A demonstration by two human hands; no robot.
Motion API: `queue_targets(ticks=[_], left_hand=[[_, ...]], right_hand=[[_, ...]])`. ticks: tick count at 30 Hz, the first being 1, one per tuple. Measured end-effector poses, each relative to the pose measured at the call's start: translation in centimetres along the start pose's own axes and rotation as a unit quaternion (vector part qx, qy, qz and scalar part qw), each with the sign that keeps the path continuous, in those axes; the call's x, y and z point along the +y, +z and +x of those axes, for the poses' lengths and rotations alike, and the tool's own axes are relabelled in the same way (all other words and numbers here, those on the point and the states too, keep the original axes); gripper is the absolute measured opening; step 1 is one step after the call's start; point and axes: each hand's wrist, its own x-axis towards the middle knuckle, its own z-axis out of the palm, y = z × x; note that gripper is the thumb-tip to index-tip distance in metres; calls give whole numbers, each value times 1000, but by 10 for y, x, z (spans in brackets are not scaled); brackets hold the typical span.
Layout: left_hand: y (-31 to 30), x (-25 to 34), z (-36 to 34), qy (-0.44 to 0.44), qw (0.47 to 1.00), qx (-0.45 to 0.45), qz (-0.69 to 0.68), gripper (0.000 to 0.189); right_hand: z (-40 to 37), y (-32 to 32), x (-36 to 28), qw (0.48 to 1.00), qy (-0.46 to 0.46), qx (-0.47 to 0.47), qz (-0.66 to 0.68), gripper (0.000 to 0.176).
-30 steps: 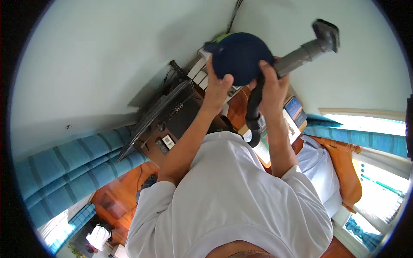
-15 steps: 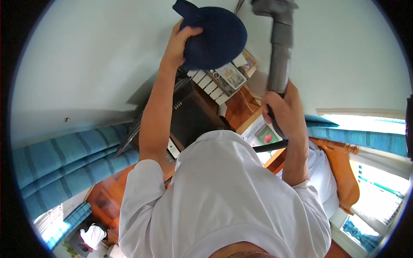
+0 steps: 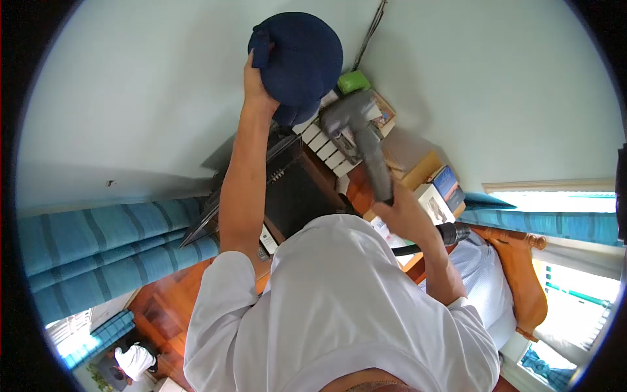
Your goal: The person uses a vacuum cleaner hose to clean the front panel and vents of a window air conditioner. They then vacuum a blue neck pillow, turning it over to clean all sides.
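Observation:
A dark blue round fabric item [image 3: 300, 62], which looks like a cushion or cap, is raised against the pale wall. My left hand [image 3: 258, 88] grips its lower left edge, with some fingers hidden behind the fabric. Lower and to the right, my right hand [image 3: 406, 212] is wrapped round the handle of a grey vacuum-like tool [image 3: 372, 153]. The tool's blurred head lies just below and right of the blue item, apart from it. A black hose runs beside my right forearm.
White slatted shelf [image 3: 324, 149] with boxes and a green packet [image 3: 353, 81] stands in the corner. Books [image 3: 447, 186] lie right of it. A black screen-like panel [image 3: 294, 189], blue curtains [image 3: 111, 238] and wooden bed frame [image 3: 519, 268] surround me. Another person [image 3: 135, 360] is at lower left.
The grey tool has swung down and left from upright, with my right hand lower and further left. My left hand and the blue item have shifted slightly left, and the item has turned.

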Motion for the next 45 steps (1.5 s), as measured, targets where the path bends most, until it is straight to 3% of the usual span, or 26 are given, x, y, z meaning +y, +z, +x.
queue_targets(ticks=[1,2,3,5,6,9,11,13,18,22,25,27,29,31,32,33,35,36,39,40,41,43,45], left_hand=[[-3,-3,1,-1,1000,3,0,42],[6,-4,-6,0,1000,3,19,47],[12,-6,-12,-1,999,2,38,52],[17,-9,-17,-25,999,-27,-5,44],[18,-9,-17,-40,996,-60,-51,35],[13,-11,-2,-14,991,-111,-72,33],[19,-6,-9,-36,995,-70,-62,35],[13,-7,-14,-75,996,-23,-44,36],[15,-14,-10,-75,994,-76,-11,43],[16,3,1,-17,998,-58,18,40],[13,10,5,11,999,-32,35,40],[13,4,2,17,998,-7,61,40],[14,-8,-2,12,997,7,71,41],[12,-21,-7,-48,998,-17,-19,40],[13,-25,-7,-50,998,-20,-18,40],[15,-29,-7,-36,998,-41,12,40],[21,-27,-11,-15,997,-61,40,39],[27,-20,-18,-8,998,-50,27,40],[21,-6,-19,7,998,-58,1,40],[17,-1,-16,10,997,-81,-11,40],[12,4,-12,14,997,-80,-10,40],[2,2,-12,52,991,-79,92,40],[24,-4,-28,35,996,-28,78,42]], right_hand=[[-1,0,-5,992,-73,100,8,73],[-2,-26,-57,991,91,31,94,69],[6,-23,-60,990,98,28,97,69],[18,-18,-63,979,28,116,168,63],[27,-8,-60,978,30,117,169,63],[51,30,-27,986,-47,117,105,60],[63,39,-8,983,-86,133,95,61],[65,48,7,985,-59,117,108,62],[63,63,37,984,-24,137,107,65],[48,91,92,994,6,90,60,67],[40,89,91,994,11,78,80,60],[42,60,48,969,-1,184,167,52],[45,33,6,954,31,174,243,46],[50,26,-11,968,-34,181,168,46],[54,33,-13,976,-54,178,115,55],[55,40,-9,976,-55,179,115,55],[64,58,6,996,26,78,21,71],[64,64,21,998,23,57,-29,83],[52,78,58,997,37,45,-52,82],[44,77,61,997,52,54,-7,72],[42,72,54,997,49,52,-7,72],[27,54,34,983,5,142,117,61],[22,33,-8,970,-11,200,136,55]])
